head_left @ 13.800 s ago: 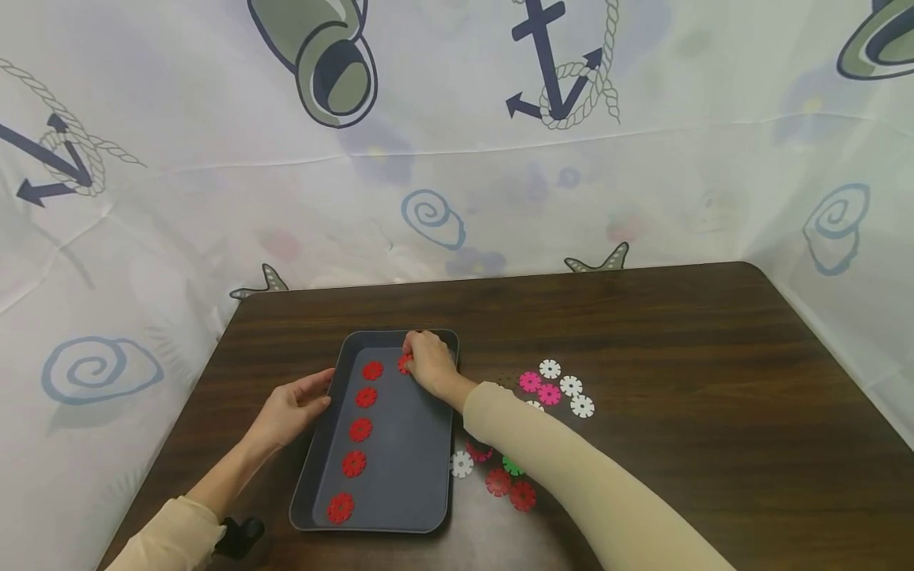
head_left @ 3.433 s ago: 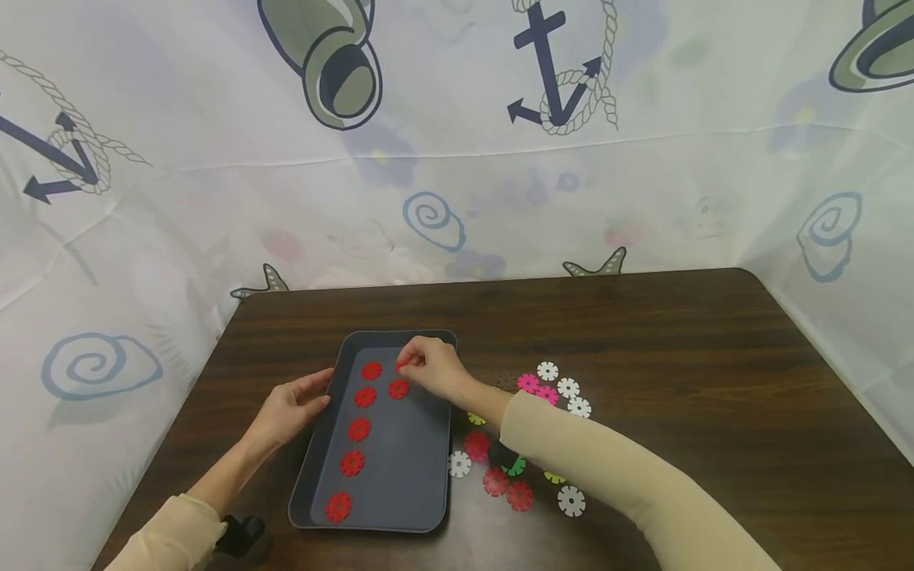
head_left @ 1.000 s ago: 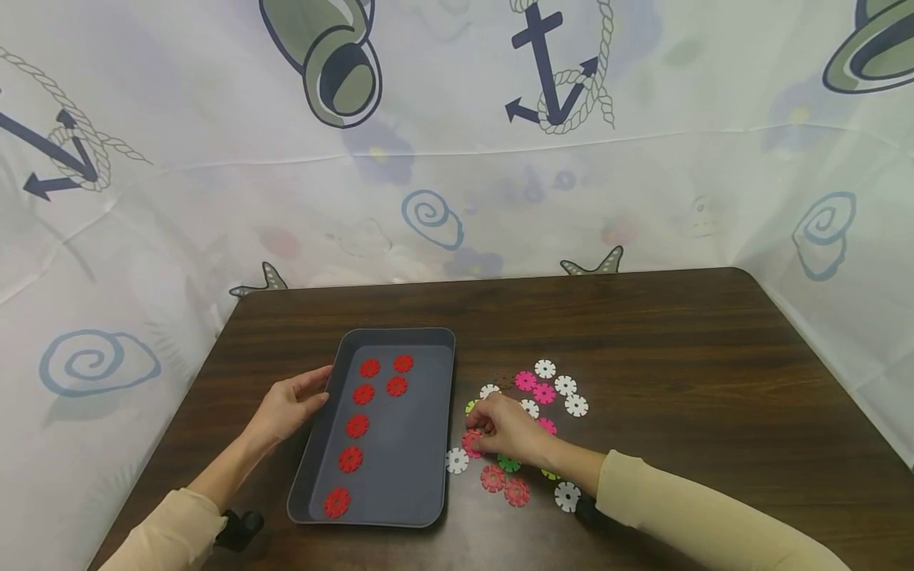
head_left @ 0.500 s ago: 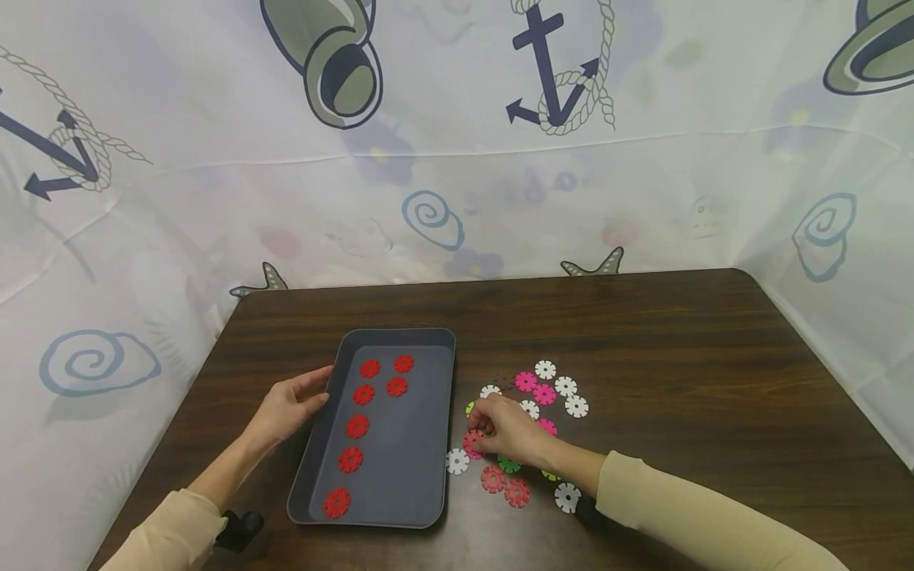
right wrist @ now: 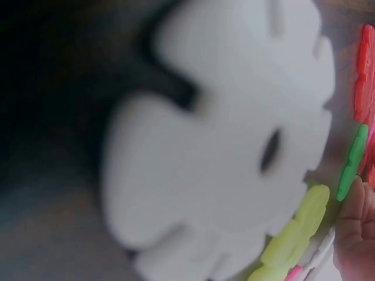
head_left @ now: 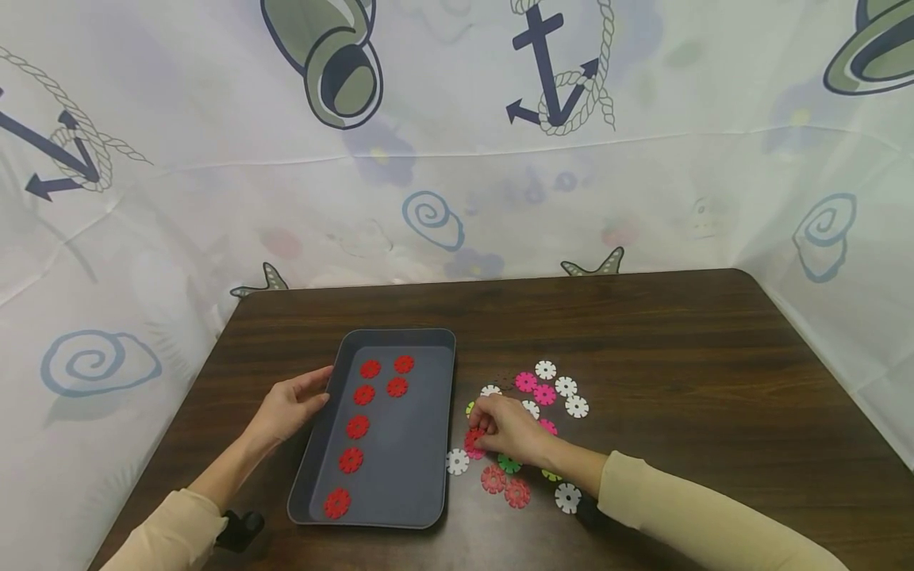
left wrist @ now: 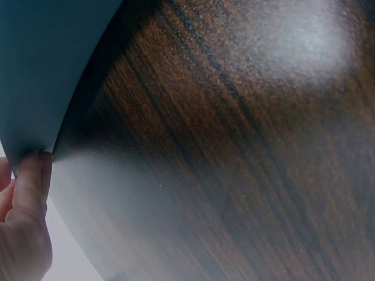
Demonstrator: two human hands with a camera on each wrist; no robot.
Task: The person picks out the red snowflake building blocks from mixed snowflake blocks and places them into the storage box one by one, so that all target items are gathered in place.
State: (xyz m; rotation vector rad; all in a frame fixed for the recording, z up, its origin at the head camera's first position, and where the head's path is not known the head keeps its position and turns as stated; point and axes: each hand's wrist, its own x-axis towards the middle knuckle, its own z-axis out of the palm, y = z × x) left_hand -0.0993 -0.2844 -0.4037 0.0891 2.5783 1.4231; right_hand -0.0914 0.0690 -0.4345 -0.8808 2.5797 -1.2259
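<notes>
My left hand (head_left: 287, 408) rests its straight fingers and thumb against the left side of a dark grey tray (head_left: 421, 507). The left wrist view shows those fingertips (left wrist: 36, 167) at the tray's edge. Over the scattered pieces, my right hand (head_left: 510, 428) pinches a red notched disc (head_left: 473, 438) between thumb and fingertips, with a pink disc (head_left: 476, 454) showing just under it. Red discs (head_left: 359, 427) lie in a left column in the tray, with two more at the top of a second column. In the right wrist view a white disc (right wrist: 234, 134) blocks most of the scene.
Right of the tray lie white discs (head_left: 576, 407), pink ones (head_left: 544, 394), a green disc (head_left: 509, 463) and two red discs (head_left: 517, 492). A white disc (head_left: 458, 461) sits close against the tray's right side. A patterned curtain (head_left: 457, 159) hangs behind the brown table (head_left: 678, 365).
Two red discs now show in the tray's second column. My right hand has moved from the tray to the loose pieces, where the pinched red disc has shifted over the pink one.
</notes>
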